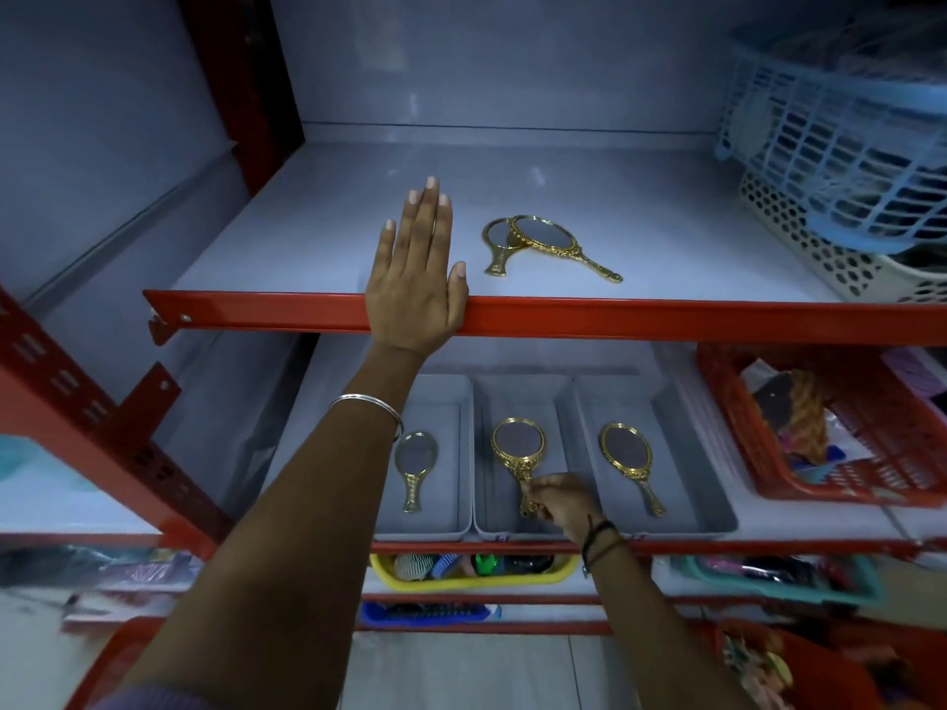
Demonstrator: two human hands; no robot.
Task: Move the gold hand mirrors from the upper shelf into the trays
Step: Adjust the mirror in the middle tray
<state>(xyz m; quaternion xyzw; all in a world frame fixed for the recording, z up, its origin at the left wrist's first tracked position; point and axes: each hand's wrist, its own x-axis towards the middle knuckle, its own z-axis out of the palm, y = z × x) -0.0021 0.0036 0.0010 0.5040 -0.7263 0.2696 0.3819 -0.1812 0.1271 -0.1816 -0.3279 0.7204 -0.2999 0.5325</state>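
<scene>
My right hand (558,504) pinches a gold mirror's (518,456) handle in the middle grey tray (522,530); flanking trays (451,402) hold one each. My left hand (415,284) lies flat and open on the upper shelf (666,315), two mirrors (543,246) beside it.

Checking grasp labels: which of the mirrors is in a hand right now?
The mirror in the middle tray: the right hand pinches its handle. The other four lie untouched; the left hand rests flat on the upper shelf.

A blue basket (840,161) sits on a white basket (820,258); lower right, a red basket (799,453).
</scene>
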